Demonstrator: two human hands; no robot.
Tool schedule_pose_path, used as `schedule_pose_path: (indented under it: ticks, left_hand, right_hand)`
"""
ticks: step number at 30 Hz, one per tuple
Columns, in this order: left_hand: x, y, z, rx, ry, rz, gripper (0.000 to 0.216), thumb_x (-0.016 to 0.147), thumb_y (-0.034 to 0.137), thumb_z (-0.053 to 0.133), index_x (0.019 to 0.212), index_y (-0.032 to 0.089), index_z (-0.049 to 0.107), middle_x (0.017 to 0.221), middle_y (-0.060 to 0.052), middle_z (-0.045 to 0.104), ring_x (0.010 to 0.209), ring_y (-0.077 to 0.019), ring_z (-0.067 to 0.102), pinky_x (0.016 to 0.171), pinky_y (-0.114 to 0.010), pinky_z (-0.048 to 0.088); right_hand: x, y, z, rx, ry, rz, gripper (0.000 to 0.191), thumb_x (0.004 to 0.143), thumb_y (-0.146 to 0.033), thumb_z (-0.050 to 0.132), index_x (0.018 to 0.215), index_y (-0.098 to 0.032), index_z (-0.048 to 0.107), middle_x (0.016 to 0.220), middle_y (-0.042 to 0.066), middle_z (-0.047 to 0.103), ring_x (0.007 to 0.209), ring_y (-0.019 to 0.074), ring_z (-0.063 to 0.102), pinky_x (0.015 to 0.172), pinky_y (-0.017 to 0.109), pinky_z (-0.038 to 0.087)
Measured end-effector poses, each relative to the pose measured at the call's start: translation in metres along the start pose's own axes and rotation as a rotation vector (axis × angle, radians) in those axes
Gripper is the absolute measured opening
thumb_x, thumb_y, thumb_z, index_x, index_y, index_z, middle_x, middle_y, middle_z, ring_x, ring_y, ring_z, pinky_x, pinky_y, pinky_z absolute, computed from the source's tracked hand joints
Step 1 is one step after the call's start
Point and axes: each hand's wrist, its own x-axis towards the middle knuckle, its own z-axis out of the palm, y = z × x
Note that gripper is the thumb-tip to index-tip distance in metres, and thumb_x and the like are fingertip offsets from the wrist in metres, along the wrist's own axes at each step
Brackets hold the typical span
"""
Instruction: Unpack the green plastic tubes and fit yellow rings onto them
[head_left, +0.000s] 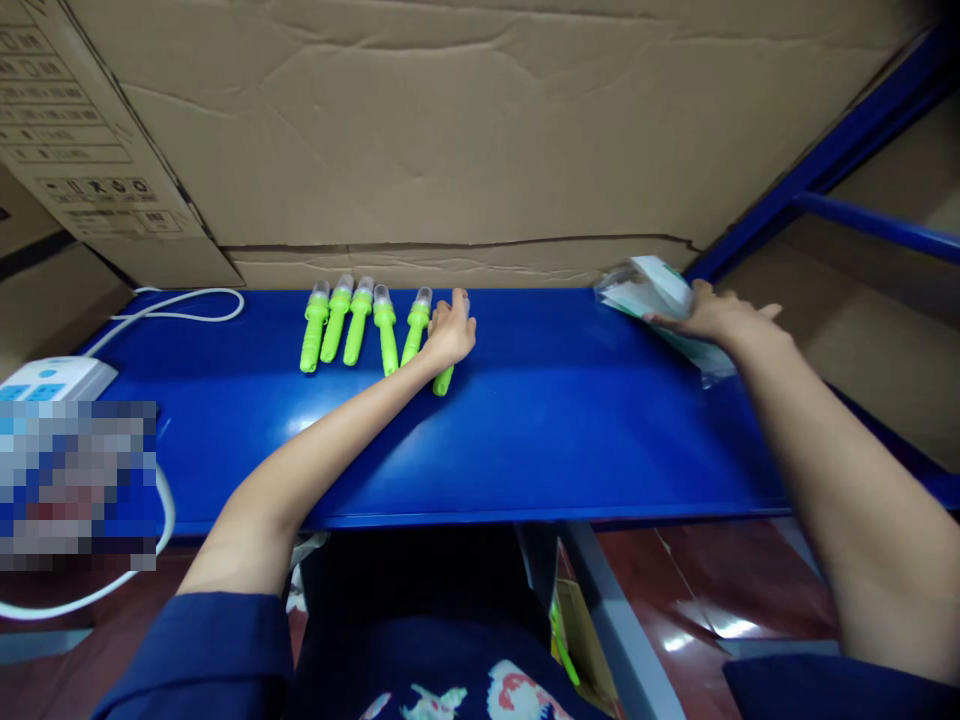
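My left hand (pixel 452 331) is closed round the upper part of a lime-green stick with a clear cap (pixel 443 382); its lower end sticks out below my wrist. Several matching sticks stretch out in a row to the left, among them one at the far left (pixel 312 340), one in the middle (pixel 387 340) and one beside my hand (pixel 415 330). Far to the right, my right hand (pixel 716 313) has its fingers spread over a clear plastic bag (pixel 656 288) with white and green sheets inside. My thumb lies against the bag.
All this lies on a blue shelf (pixel 525 440) backed by a cardboard wall (pixel 450 130). At left is a white power strip (pixel 75 378) with a looping white cable (pixel 187 305). A blue metal frame (pixel 795 200) bounds the right side. Beneath the shelf edge stands a cardboard box (pixel 581 630).
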Motion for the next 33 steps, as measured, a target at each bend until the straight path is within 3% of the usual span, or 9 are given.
schedule_pose_path:
  ticks: [5,9,12,17,21,24,27,30,33]
  left_hand:
    - [0.0,0.007,-0.001,0.142,0.04,0.054,0.05,0.104,0.015,0.041,0.153,0.007,0.04,0.153,-0.027,0.045,0.148,-0.0369,0.045,0.122,-0.048,0.037]
    - [-0.003,0.013,-0.005,0.218,0.107,0.062,0.053,0.106,0.029,0.047,0.15,-0.001,0.04,0.156,-0.032,0.039,0.151,-0.0413,0.04,0.126,-0.05,0.033]
    - [-0.011,0.016,-0.01,0.25,0.057,0.059,0.06,0.103,0.028,0.054,0.151,-0.005,0.037,0.154,-0.034,0.042,0.15,-0.0429,0.044,0.124,-0.049,0.036]
    - [-0.029,0.013,-0.024,0.165,-0.11,0.034,0.053,0.107,0.026,0.04,0.152,-0.001,0.039,0.13,-0.027,0.068,0.128,-0.0365,0.066,0.112,-0.046,0.05]
    - [-0.04,-0.001,-0.038,0.313,-0.043,0.165,0.049,0.101,0.016,0.038,0.147,0.007,0.048,0.142,-0.025,0.063,0.135,-0.0371,0.061,0.118,-0.05,0.043]
    - [-0.039,-0.021,-0.052,0.477,0.123,0.225,0.052,0.1,0.03,0.049,0.147,0.007,0.051,0.159,-0.026,0.049,0.154,-0.0401,0.039,0.131,-0.057,0.021]
    - [-0.031,-0.047,-0.075,0.502,0.236,0.062,0.062,0.103,0.047,0.047,0.155,0.012,0.045,0.168,-0.022,0.039,0.161,-0.0383,0.026,0.133,-0.062,0.006]
    - [-0.021,-0.074,-0.103,0.492,0.29,-0.209,0.071,0.102,0.049,0.048,0.162,0.014,0.038,0.169,-0.025,0.033,0.159,-0.0434,0.026,0.127,-0.068,0.022]
    - [-0.017,-0.095,-0.121,0.398,0.213,-0.361,0.077,0.1,0.059,0.047,0.167,0.023,0.032,0.172,-0.023,0.028,0.159,-0.0484,0.026,0.121,-0.07,0.032]
  right_hand:
    - [-0.042,-0.037,-0.019,0.082,0.237,-0.302,0.079,0.11,-0.059,0.028,0.166,-0.004,0.027,0.165,0.039,0.027,0.147,0.045,0.041,0.104,0.057,0.031]
    - [-0.071,-0.091,-0.027,0.094,0.292,-0.561,0.063,0.11,-0.04,0.034,0.161,-0.003,0.037,0.164,0.031,0.039,0.15,0.0428,0.041,0.113,0.056,0.035]
    - [-0.092,-0.131,-0.026,0.096,0.173,-0.696,0.054,0.109,-0.034,0.029,0.15,-0.008,0.051,0.147,0.027,0.06,0.133,0.0416,0.06,0.107,0.054,0.045]
    - [-0.124,-0.165,-0.018,0.056,-0.08,-0.874,0.063,0.1,-0.02,0.039,0.164,-0.023,0.035,0.142,0.019,0.066,0.118,0.0419,0.071,0.092,0.051,0.056]
    - [-0.144,-0.17,-0.016,0.106,-0.064,-0.764,0.058,0.104,-0.025,0.033,0.161,-0.016,0.036,0.135,0.024,0.069,0.117,0.0445,0.071,0.091,0.054,0.055]
    - [-0.154,-0.172,-0.018,0.185,-0.093,-0.664,0.065,0.107,-0.053,0.033,0.156,-0.01,0.039,0.126,0.028,0.072,0.118,0.0473,0.07,0.094,0.055,0.054]
    - [-0.159,-0.176,-0.019,0.217,-0.182,-0.69,0.086,0.098,-0.063,0.053,0.162,-0.01,0.028,0.125,0.026,0.072,0.116,0.0452,0.071,0.091,0.049,0.056]
    - [-0.158,-0.184,-0.019,0.32,-0.254,-0.704,0.082,0.096,-0.042,0.057,0.163,-0.01,0.023,0.118,0.024,0.074,0.097,0.0376,0.077,0.08,0.043,0.059]
    - [-0.15,-0.196,-0.019,0.442,-0.31,-0.685,0.074,0.096,-0.031,0.051,0.161,-0.007,0.023,0.109,0.023,0.075,0.072,0.0309,0.076,0.065,0.04,0.06]
